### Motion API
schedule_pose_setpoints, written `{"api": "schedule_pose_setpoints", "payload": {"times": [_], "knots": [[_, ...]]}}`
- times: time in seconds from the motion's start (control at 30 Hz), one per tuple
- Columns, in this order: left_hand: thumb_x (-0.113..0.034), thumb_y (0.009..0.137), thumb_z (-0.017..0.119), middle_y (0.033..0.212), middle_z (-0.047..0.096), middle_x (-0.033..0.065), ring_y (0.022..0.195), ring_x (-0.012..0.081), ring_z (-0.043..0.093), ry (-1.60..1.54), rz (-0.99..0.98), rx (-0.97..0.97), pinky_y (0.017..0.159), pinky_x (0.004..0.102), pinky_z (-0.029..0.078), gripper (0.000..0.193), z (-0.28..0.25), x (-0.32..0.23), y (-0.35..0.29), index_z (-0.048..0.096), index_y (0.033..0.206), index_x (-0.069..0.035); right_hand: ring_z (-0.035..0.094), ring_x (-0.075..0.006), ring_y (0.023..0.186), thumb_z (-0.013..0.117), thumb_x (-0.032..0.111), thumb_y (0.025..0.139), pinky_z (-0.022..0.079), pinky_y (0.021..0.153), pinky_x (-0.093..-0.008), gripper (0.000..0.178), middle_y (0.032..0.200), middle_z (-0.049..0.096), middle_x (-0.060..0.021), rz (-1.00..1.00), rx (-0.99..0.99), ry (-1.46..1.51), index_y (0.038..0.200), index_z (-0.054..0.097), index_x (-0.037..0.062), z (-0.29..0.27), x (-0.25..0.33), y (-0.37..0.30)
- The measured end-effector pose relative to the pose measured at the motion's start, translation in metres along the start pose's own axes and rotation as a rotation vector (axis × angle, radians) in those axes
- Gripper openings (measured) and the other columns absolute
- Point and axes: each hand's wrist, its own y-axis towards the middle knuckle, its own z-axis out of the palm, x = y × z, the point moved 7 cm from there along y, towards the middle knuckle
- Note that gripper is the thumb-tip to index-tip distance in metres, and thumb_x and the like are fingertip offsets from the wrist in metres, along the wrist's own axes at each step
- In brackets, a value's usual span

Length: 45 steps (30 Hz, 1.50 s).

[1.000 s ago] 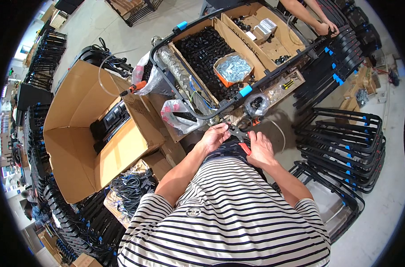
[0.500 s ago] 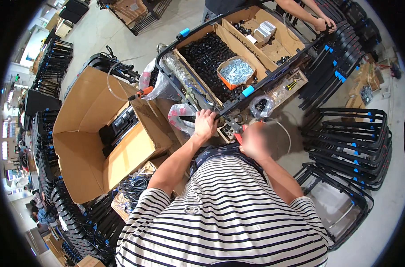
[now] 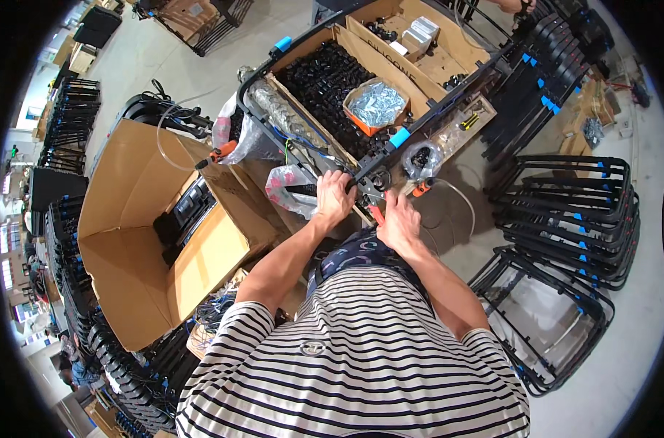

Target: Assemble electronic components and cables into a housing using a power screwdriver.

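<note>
Moved from the red-handled pliers (image 3: 376, 214) to the near corner of the black tubular frame (image 3: 376, 159), the left hand (image 3: 335, 197) presumably steadies it, its grip unclear; the right hand (image 3: 400, 221) grasps the pliers just beside that corner.

pliers (image 3: 376, 213): dull metal, plastic-looking handle | carton (image 3: 131, 281): matt cardboard | bag (image 3: 279, 179): glossy, crinkled plastic | fasteners (image 3: 377, 104): shiny metal | shirt (image 3: 368, 328): matt cloth
</note>
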Motion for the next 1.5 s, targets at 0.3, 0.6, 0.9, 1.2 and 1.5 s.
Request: {"api": "schedule_pose_setpoints", "payload": {"times": [0.3, 0.6, 0.9, 1.2, 1.5], "knots": [[-0.031, 0.076, 0.073, 0.084, 0.06, 0.0095, 0.086, 0.029, 0.054, 0.008, -0.109, -0.04, 0.077, 0.0404, 0.04, 0.026, -0.002, -0.003, 0.002, 0.068, 0.083, -0.006, 0.061, -0.0214, 0.09, 0.07, 0.009, 0.064, 0.05, 0.083, -0.0326, 0.067, 0.106, 0.061, -0.0083, -0.165, 0.728, 0.933, 0.127, 0.052, 0.0006, 0.079, -0.081, 0.057], [-0.044, 0.073, 0.075, 0.079, 0.059, 0.008, 0.083, 0.0278, 0.054, 0.09, -0.23, -0.017, 0.077, 0.0389, 0.039, 0.038, 0.006, 0.003, 0.008, 0.068, 0.079, -0.007, 0.062, -0.0177, 0.082, 0.062, 0.001, 0.068, 0.049, 0.074, -0.0282, 0.054, 0.095, 0.063, -0.0078, -0.063, 1.079, 1.48, 0.122, 0.057, -0.0015, 0.107, -0.088, 0.072], [-0.045, 0.071, 0.076, 0.087, 0.06, 0.008, 0.09, 0.0273, 0.053, 0.07, -0.169, 0.136, 0.081, 0.0391, 0.039, 0.046, 0.003, -0.004, 0.011, 0.068, 0.095, -0.007, 0.063, -0.0199, 0.097, 0.049, -0.007, 0.065, 0.048, 0.086, -0.0279, 0.052, 0.101, 0.067, -0.0139, -0.314, 1.017, 1.023, 0.115, 0.061, -0.007, 0.111, -0.075, 0.067], [-0.045, 0.072, 0.076, 0.088, 0.061, 0.0083, 0.091, 0.027, 0.053, 0.036, -0.209, 0.132, 0.083, 0.0382, 0.038, 0.045, 0.001, -0.004, 0.012, 0.069, 0.094, -0.007, 0.062, -0.02, 0.103, 0.048, -0.007, 0.065, 0.046, 0.09, -0.0293, 0.05, 0.108, 0.067, -0.0146, -0.171, 1.044, 1.117, 0.112, 0.065, -0.0061, 0.106, -0.072, 0.053], [-0.045, 0.07, 0.077, 0.085, 0.061, 0.0079, 0.087, 0.0272, 0.054, 0.012, -0.213, 0.12, 0.079, 0.0377, 0.038, 0.044, 0.001, 0.0, 0.013, 0.069, 0.09, -0.006, 0.064, -0.0211, 0.091, 0.048, -0.003, 0.069, 0.049, 0.082, -0.0312, 0.043, 0.099, 0.068, -0.0135, -0.157, 1.055, 1.22, 0.107, 0.068, -0.0011, 0.101, -0.071, 0.047]]}}
